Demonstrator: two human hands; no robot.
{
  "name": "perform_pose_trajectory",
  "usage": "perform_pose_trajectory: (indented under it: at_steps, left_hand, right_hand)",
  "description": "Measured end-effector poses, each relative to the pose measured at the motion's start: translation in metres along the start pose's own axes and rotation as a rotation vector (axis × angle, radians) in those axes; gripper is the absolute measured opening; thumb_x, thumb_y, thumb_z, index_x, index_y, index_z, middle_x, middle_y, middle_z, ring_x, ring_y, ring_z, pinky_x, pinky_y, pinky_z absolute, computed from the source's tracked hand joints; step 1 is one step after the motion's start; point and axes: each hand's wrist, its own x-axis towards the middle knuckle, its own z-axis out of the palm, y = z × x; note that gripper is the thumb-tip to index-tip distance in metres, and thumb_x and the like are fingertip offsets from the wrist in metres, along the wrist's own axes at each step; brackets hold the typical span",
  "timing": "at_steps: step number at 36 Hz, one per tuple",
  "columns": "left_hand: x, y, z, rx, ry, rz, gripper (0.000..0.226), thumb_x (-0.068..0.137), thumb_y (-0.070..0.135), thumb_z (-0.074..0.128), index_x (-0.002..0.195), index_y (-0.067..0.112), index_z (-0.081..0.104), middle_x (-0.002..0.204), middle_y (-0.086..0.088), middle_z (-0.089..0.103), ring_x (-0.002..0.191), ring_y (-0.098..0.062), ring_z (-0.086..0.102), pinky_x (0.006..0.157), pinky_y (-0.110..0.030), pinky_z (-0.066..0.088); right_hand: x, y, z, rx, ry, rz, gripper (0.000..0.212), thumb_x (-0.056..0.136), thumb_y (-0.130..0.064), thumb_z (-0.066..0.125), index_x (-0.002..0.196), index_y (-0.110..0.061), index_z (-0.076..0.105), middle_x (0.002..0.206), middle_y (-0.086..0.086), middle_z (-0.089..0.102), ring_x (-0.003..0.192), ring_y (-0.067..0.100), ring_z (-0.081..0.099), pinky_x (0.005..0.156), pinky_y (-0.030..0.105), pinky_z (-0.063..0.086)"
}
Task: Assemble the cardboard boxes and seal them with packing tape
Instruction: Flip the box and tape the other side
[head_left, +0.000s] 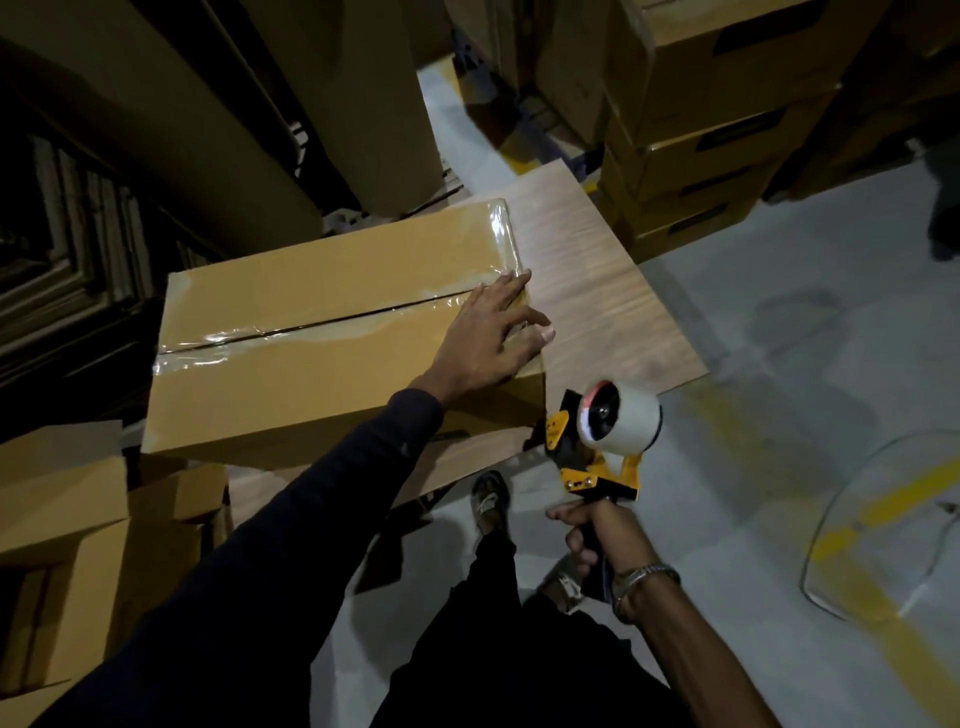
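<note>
A closed brown cardboard box (322, 332) lies on a wooden table (597, 291). Clear tape runs along its centre seam and over its right end. My left hand (488, 338) presses flat on the box's right end, fingers spread over the taped edge. My right hand (602, 535) grips the handle of a yellow and black tape dispenser (597, 447) with a white roll, held just off the box's near right corner, beyond the table edge.
Stacked sealed boxes (696, 130) stand at the back right. Tall flat cartons (291, 93) lean behind the table. More boxes (62, 519) sit low at the left. The grey floor (779, 364) carries yellow lines and a loose clear strap. My feet are below the table edge.
</note>
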Motion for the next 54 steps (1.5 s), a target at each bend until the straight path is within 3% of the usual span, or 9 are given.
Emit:
perform_pose_trajectory:
  at_steps: [4,13,19,28,32,38,43,50,54]
  left_hand:
    - [-0.011,0.008,-0.001,0.185,-0.097,0.042,0.065,0.097,0.078,0.043,0.141,0.033,0.061,0.175,-0.007,0.016,0.163,-0.022,0.006,0.13,-0.058,0.004]
    - [-0.062,0.032,0.037,0.496,-0.028,0.137,0.037,0.108,0.036,0.051,0.143,0.024,0.052,0.174,-0.015,0.011,0.162,-0.03,0.009,0.128,-0.06,0.015]
    - [-0.069,0.04,0.017,0.179,0.087,0.014,0.055,0.112,0.046,0.04,0.159,0.019,0.034,0.174,-0.007,0.018,0.16,-0.018,0.016,0.132,-0.045,0.007]
    - [-0.068,-0.04,-0.034,0.314,0.067,-0.31,0.067,0.108,0.066,0.022,0.162,0.027,0.031,0.175,-0.005,0.012,0.162,-0.022,0.006,0.13,-0.057,0.011]
    - [-0.071,-0.047,-0.034,0.297,0.035,-0.319,0.069,0.107,0.068,0.02,0.165,0.03,0.025,0.176,-0.003,0.005,0.163,-0.02,0.001,0.129,-0.057,0.009]
    - [-0.067,-0.047,-0.031,0.288,0.055,-0.342,0.068,0.107,0.067,0.022,0.164,0.03,0.028,0.176,-0.003,0.007,0.163,-0.02,0.0,0.13,-0.056,0.007]
    - [-0.05,-0.053,-0.031,0.277,0.081,-0.379,0.067,0.106,0.068,0.025,0.162,0.03,0.031,0.176,-0.003,0.009,0.163,-0.021,0.003,0.13,-0.055,0.007]
    - [-0.014,-0.053,-0.03,0.24,0.154,-0.419,0.064,0.106,0.067,0.03,0.157,0.028,0.04,0.174,-0.007,0.018,0.161,-0.025,0.012,0.129,-0.054,0.011]
    - [-0.009,-0.071,-0.042,0.076,0.228,-0.368,0.059,0.103,0.059,0.047,0.154,0.028,0.043,0.172,-0.005,0.026,0.16,-0.021,0.018,0.129,-0.051,0.017]
  right_hand:
    - [0.0,-0.021,-0.005,0.014,0.075,-0.131,0.026,0.095,-0.001,0.051,0.102,0.012,0.072,0.049,0.012,0.044,0.036,0.021,0.029,0.044,0.026,0.027]
    - [-0.001,-0.088,0.007,-0.041,0.231,-0.404,0.016,0.091,-0.002,0.061,0.096,0.004,0.075,0.073,0.024,0.069,0.036,0.02,0.033,0.045,0.027,0.027]
    - [0.003,-0.129,0.037,-0.123,0.246,-0.526,0.023,0.082,-0.023,0.083,0.086,-0.003,0.074,0.063,0.012,0.063,0.038,0.023,0.043,0.048,0.033,0.036]
    - [0.03,-0.15,0.081,-0.21,0.356,-0.639,0.035,0.061,-0.044,0.088,0.085,-0.019,0.081,0.076,0.003,0.077,0.056,0.023,0.065,0.054,0.032,0.054]
    - [0.042,-0.176,0.097,-0.253,0.413,-0.673,0.021,0.072,-0.031,0.083,0.086,-0.017,0.078,0.075,-0.002,0.076,0.07,0.024,0.074,0.068,0.043,0.066]
    - [0.067,-0.222,0.119,-0.299,0.439,-0.682,0.02,0.068,-0.027,0.075,0.081,-0.013,0.075,0.075,0.001,0.076,0.072,0.029,0.074,0.067,0.052,0.064]
    - [0.073,-0.262,0.144,-0.33,0.443,-0.694,0.013,0.073,-0.019,0.076,0.083,-0.011,0.073,0.079,0.004,0.075,0.073,0.028,0.073,0.064,0.041,0.063]
    - [0.081,-0.31,0.151,-0.429,0.398,-0.639,0.046,0.051,-0.04,0.09,0.084,-0.01,0.079,0.075,0.005,0.078,0.059,0.026,0.073,0.05,0.036,0.056]
    - [0.078,-0.307,0.152,-0.366,0.455,-0.716,0.031,0.063,-0.031,0.086,0.084,-0.011,0.077,0.077,0.007,0.076,0.052,0.024,0.062,0.046,0.03,0.046]
